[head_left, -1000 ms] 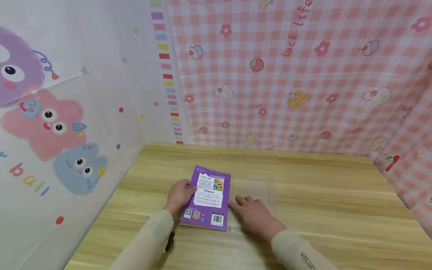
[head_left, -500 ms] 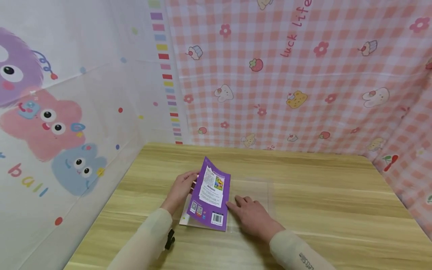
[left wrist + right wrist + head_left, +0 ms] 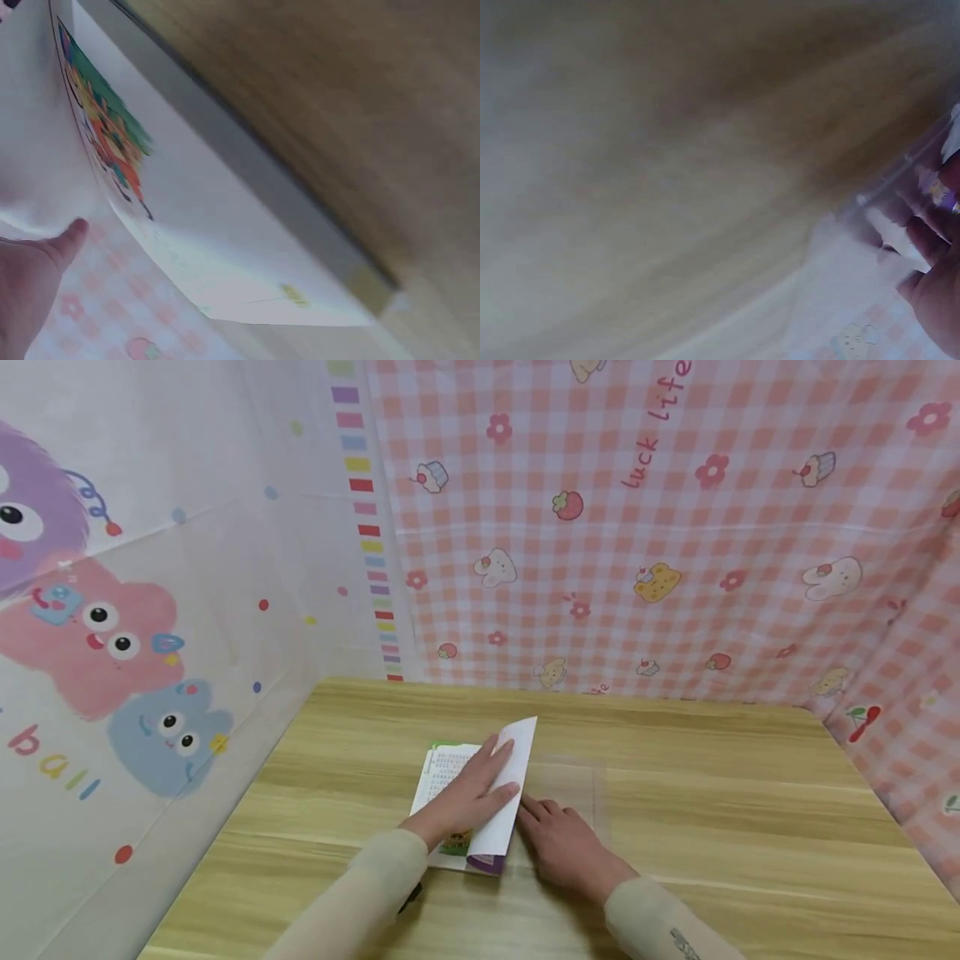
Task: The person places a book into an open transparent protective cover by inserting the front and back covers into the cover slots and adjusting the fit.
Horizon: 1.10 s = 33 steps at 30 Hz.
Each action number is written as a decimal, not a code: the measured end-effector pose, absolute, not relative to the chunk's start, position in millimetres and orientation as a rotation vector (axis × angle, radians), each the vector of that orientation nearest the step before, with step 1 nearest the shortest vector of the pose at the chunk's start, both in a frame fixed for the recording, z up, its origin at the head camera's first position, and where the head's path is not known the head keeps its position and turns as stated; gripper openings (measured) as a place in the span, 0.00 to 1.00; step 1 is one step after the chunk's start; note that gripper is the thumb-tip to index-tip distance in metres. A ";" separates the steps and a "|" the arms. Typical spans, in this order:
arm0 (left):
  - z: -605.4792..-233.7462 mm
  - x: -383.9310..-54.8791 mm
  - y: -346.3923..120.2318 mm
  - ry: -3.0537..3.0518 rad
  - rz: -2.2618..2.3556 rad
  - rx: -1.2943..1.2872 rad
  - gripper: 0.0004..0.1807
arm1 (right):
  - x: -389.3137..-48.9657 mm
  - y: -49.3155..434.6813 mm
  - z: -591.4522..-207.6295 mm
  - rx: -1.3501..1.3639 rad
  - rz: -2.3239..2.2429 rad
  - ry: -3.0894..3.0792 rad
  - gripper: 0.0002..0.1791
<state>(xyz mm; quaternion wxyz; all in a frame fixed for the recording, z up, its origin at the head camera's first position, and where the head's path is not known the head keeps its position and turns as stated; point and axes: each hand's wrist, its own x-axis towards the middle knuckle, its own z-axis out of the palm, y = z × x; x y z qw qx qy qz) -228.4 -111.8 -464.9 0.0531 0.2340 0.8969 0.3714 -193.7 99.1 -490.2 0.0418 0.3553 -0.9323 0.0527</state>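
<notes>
A purple-backed book [image 3: 491, 863] lies on the table, its back cover lifted and turned toward the right. The white inner side [image 3: 516, 781] of that cover faces my left hand [image 3: 468, 793], which pushes against it with fingers extended. A printed page [image 3: 444, 764] shows to the left of the hand; in the left wrist view, a colourful picture [image 3: 109, 124] is on the page. My right hand [image 3: 566, 843] rests beside the spine, on a clear plastic book cover [image 3: 573, 777] spread to the right. Its fingertips are near the book's right edge.
The wood-grain table [image 3: 712, 818] extends to both sides of the book. A pink checked cloth [image 3: 615, 543] hangs behind it, and a white cloth with cartoon figures [image 3: 277, 552] hangs at the left.
My left hand has lifted the purple back cover from its left edge and swung it rightward, showing its white inside and a printed page. The right hand stays nearly in place.
</notes>
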 end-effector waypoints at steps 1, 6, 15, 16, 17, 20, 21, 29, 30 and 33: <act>-464.5 -228.0 -108.9 2.747 1.069 0.735 0.36 | -193.6 100.1 -489.9 1.047 0.213 -2.877 0.33; -464.5 -225.0 -99.7 2.787 0.909 0.715 0.34 | -196.1 104.0 -490.3 0.737 0.476 -3.043 0.34; -475.2 -224.8 -90.5 2.907 0.713 0.687 0.32 | -199.4 101.4 -501.7 0.520 0.510 -3.086 0.37; -475.5 -225.0 -90.5 2.902 0.703 0.693 0.32 | -199.2 101.1 -503.1 0.519 0.475 -3.086 0.39; -475.2 -225.4 -90.7 2.900 0.699 0.704 0.32 | -199.3 101.4 -505.3 0.521 0.433 -3.080 0.40; -479.0 -228.9 -92.8 2.899 0.669 0.724 0.33 | -197.2 102.1 -504.6 0.511 0.355 -3.075 0.41; -480.3 -230.2 -93.5 2.908 0.651 0.731 0.34 | -196.6 102.4 -504.0 0.509 0.328 -3.070 0.40; -483.6 -230.4 -88.7 2.991 0.467 0.719 0.35 | -194.3 103.3 -501.3 0.508 0.226 -3.066 0.38; -483.1 -229.8 -87.1 3.000 0.443 0.724 0.34 | -194.5 103.3 -501.3 0.509 0.220 -3.065 0.37; -483.1 -229.4 -82.9 3.008 0.391 0.734 0.32 | -194.9 103.2 -501.1 0.513 0.201 -3.065 0.35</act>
